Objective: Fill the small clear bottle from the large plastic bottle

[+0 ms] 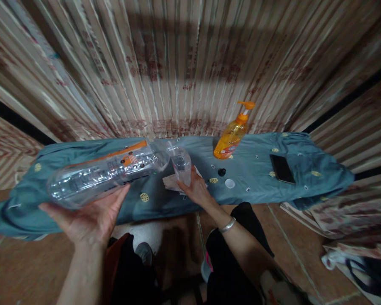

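My left hand (89, 218) supports a large clear plastic bottle (104, 171) from below, its thumb and fingers spread along the underside. The bottle lies nearly level, with an orange label strip, its neck pointing right. That neck meets the mouth of a small clear bottle (181, 163); whether liquid passes between them I cannot make out. My right hand (195, 186), a silver bangle on its wrist, is closed around the small bottle's lower part. Under it lies a folded pale cloth or tissue (173, 183). To the right are a small black cap (222, 172) and a white round lid (230, 183).
An orange pump bottle (230, 137) stands toward the back of the narrow surface, which has a blue-green cloth (247, 186) over it. A black phone (282, 168) lies at the right. Patterned curtains (190, 63) hang behind. Bags (362, 271) sit on the floor at lower right.
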The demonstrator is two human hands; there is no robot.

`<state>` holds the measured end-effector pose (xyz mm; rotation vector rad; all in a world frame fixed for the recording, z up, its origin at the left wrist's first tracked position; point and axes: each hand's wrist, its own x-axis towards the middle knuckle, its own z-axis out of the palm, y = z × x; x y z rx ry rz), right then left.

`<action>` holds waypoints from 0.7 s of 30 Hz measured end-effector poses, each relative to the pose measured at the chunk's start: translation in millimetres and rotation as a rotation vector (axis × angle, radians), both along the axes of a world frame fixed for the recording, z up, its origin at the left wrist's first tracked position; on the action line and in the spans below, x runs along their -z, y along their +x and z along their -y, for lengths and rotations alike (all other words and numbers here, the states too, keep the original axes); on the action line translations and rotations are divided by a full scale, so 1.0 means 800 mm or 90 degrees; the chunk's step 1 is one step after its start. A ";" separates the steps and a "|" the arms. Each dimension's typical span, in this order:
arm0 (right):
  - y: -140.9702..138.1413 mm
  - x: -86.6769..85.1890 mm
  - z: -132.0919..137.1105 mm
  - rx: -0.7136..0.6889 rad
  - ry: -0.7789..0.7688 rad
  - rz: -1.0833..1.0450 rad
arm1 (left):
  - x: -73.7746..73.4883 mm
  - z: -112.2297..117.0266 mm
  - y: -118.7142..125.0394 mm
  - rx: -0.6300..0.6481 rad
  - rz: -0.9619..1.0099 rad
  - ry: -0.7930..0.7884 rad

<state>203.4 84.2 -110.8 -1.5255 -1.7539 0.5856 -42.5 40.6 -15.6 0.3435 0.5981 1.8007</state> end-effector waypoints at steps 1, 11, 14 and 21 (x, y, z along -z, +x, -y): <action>0.000 -0.001 0.000 0.001 0.001 -0.002 | 0.001 0.000 -0.001 -0.003 -0.009 -0.001; -0.004 -0.009 0.001 -0.005 0.003 -0.005 | 0.007 -0.006 -0.006 -0.039 -0.024 -0.042; -0.005 -0.012 0.002 -0.006 -0.009 -0.008 | 0.009 -0.007 -0.005 -0.044 -0.001 -0.063; -0.009 -0.018 0.009 -0.004 -0.015 -0.033 | 0.011 -0.005 -0.015 0.011 0.022 -0.088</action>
